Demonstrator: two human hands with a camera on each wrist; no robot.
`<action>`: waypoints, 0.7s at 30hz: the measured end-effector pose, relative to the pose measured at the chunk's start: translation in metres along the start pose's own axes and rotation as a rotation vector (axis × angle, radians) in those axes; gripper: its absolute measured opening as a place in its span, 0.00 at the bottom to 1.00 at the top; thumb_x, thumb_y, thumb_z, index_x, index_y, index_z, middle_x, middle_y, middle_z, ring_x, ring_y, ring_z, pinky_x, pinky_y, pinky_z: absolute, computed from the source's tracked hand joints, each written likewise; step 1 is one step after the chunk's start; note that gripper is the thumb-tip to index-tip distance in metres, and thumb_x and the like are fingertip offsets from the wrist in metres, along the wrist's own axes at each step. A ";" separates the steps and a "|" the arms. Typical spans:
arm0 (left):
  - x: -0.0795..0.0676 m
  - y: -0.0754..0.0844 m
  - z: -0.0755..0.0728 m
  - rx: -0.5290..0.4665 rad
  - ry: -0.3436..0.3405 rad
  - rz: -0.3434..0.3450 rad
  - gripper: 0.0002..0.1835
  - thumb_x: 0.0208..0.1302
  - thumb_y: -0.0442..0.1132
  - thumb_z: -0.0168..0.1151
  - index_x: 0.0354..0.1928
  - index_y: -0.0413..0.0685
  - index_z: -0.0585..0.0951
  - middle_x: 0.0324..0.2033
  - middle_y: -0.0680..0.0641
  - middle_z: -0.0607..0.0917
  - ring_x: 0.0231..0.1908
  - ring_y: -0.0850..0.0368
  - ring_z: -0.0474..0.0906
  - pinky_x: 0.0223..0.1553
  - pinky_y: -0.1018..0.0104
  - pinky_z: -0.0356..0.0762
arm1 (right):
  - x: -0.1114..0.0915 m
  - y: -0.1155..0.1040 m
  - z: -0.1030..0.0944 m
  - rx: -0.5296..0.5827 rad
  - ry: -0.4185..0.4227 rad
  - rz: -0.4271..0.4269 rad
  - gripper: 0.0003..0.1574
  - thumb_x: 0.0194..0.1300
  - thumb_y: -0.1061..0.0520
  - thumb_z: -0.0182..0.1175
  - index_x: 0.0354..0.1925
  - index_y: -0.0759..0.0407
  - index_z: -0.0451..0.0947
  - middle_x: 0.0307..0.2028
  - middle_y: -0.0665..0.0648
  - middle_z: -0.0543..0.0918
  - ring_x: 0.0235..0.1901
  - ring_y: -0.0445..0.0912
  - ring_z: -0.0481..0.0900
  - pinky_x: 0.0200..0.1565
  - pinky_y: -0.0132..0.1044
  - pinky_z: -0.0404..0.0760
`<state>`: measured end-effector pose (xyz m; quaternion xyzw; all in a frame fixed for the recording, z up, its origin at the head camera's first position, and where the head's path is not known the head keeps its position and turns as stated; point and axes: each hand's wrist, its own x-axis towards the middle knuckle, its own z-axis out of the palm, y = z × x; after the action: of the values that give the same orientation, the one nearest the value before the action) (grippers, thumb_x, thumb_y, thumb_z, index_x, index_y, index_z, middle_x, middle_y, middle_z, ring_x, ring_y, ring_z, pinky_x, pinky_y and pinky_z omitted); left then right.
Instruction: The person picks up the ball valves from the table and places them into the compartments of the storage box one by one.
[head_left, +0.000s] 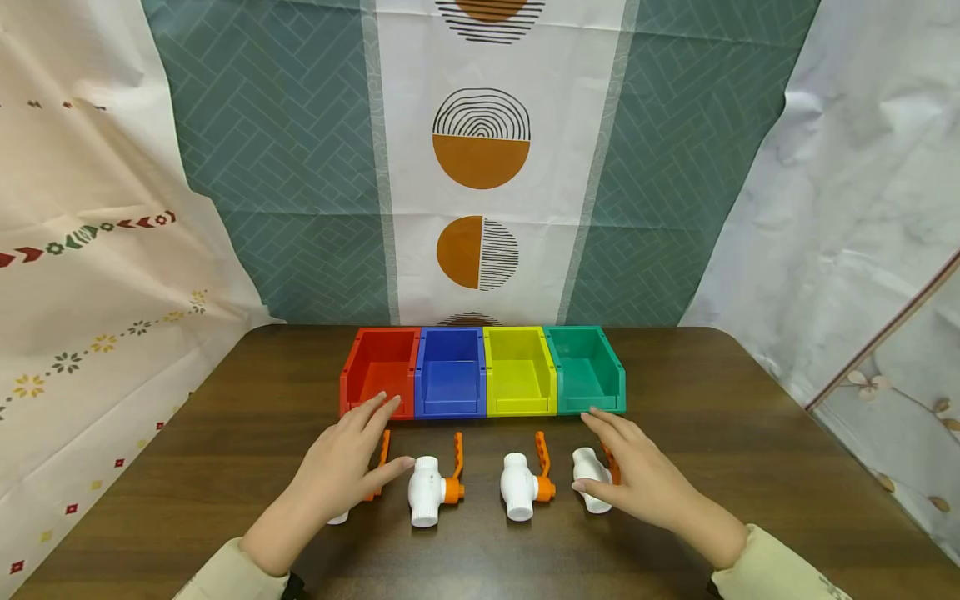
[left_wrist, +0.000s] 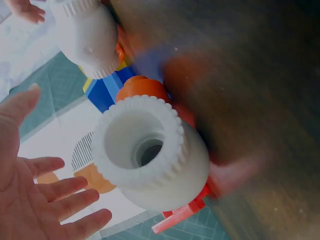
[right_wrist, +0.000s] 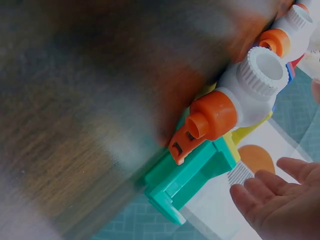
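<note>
White ball valves with orange lever handles stand in a row on the table. My left hand point(head_left: 337, 467), fingers spread, hovers over the leftmost valve point(left_wrist: 192, 172) and hides most of it in the head view; its orange handle point(head_left: 385, 450) shows past the fingers. Beside the thumb is a second valve point(head_left: 426, 492), and a third valve point(head_left: 517, 487) stands right of centre. Over at the right end, my right hand point(head_left: 637, 475) is held above the rightmost valve point(head_left: 588, 467), partly covering it. In both wrist views the fingers are extended, with a gap between palm and valve.
Behind the valves, four joined bins form a row: red bin point(head_left: 347, 396), blue bin point(head_left: 450, 407), yellow bin point(head_left: 521, 407) and green bin point(head_left: 587, 405). They sit on a dark wooden table point(head_left: 225, 450). Patterned cloth point(head_left: 285, 167) hangs behind and at both sides.
</note>
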<state>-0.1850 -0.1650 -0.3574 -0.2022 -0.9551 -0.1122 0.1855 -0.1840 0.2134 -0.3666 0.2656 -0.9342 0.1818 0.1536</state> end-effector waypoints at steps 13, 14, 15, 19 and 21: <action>-0.001 -0.008 0.000 -0.001 0.040 -0.070 0.37 0.57 0.52 0.66 0.63 0.39 0.70 0.59 0.37 0.74 0.57 0.40 0.73 0.45 0.45 0.80 | -0.001 -0.002 0.000 0.077 -0.080 0.072 0.48 0.50 0.41 0.71 0.62 0.64 0.68 0.61 0.62 0.72 0.59 0.59 0.70 0.53 0.57 0.76; -0.001 -0.008 0.000 -0.006 0.047 -0.074 0.36 0.57 0.52 0.66 0.63 0.39 0.70 0.59 0.37 0.74 0.56 0.41 0.73 0.44 0.45 0.80 | -0.001 -0.002 0.000 0.078 -0.081 0.071 0.48 0.50 0.41 0.71 0.62 0.64 0.69 0.60 0.62 0.72 0.58 0.59 0.70 0.53 0.57 0.76; -0.001 -0.009 -0.001 -0.012 0.052 -0.080 0.36 0.57 0.51 0.66 0.63 0.39 0.70 0.59 0.37 0.74 0.56 0.41 0.73 0.43 0.45 0.81 | -0.001 -0.001 0.000 0.077 -0.082 0.071 0.47 0.50 0.41 0.71 0.61 0.64 0.69 0.60 0.62 0.72 0.58 0.58 0.70 0.52 0.56 0.77; 0.001 -0.011 -0.002 -0.036 0.053 -0.112 0.35 0.57 0.51 0.66 0.62 0.38 0.70 0.59 0.36 0.74 0.55 0.39 0.73 0.42 0.44 0.81 | -0.001 -0.001 0.001 0.080 -0.090 0.067 0.47 0.50 0.41 0.71 0.61 0.64 0.69 0.60 0.61 0.73 0.57 0.57 0.71 0.51 0.54 0.78; 0.002 -0.013 -0.002 -0.051 0.054 -0.125 0.35 0.57 0.50 0.66 0.62 0.37 0.70 0.58 0.36 0.74 0.55 0.39 0.73 0.41 0.43 0.81 | -0.002 -0.002 0.001 0.085 -0.094 0.067 0.47 0.51 0.41 0.70 0.61 0.65 0.69 0.59 0.62 0.73 0.57 0.57 0.71 0.51 0.54 0.78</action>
<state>-0.1915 -0.1765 -0.3572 -0.1437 -0.9573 -0.1535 0.1986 -0.1818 0.2126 -0.3678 0.2485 -0.9402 0.2139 0.0920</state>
